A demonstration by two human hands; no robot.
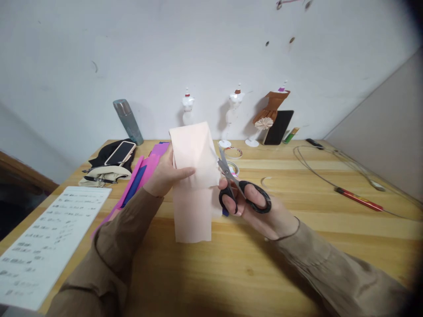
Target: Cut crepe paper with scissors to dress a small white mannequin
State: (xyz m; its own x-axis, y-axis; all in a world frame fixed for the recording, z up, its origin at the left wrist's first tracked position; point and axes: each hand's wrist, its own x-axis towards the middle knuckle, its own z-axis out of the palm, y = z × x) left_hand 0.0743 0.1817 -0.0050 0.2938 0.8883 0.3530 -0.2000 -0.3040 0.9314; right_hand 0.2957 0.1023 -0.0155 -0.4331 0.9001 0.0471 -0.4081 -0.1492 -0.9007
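My left hand (pixel 165 174) grips a folded strip of pale peach crepe paper (pixel 191 145), its thumb pressed flat across the front. The lower end of the strip (pixel 192 220) hangs straight down over the table. My right hand (pixel 257 207) has its fingers through the black handles of a pair of scissors (pixel 228 169). The scissor blades point up and are slightly apart, beside the paper's ragged right edge. Whether a blade touches the paper I cannot tell.
Three small white dress forms stand along the wall, one in a brown dress (pixel 272 105). Pink and blue sheets (pixel 145 169), a phone (pixel 120 152), a bottle (pixel 128 121) and a handwritten list (pixel 53 242) lie left. On the right is a red glue gun-like stick (pixel 358 199) with a cord.
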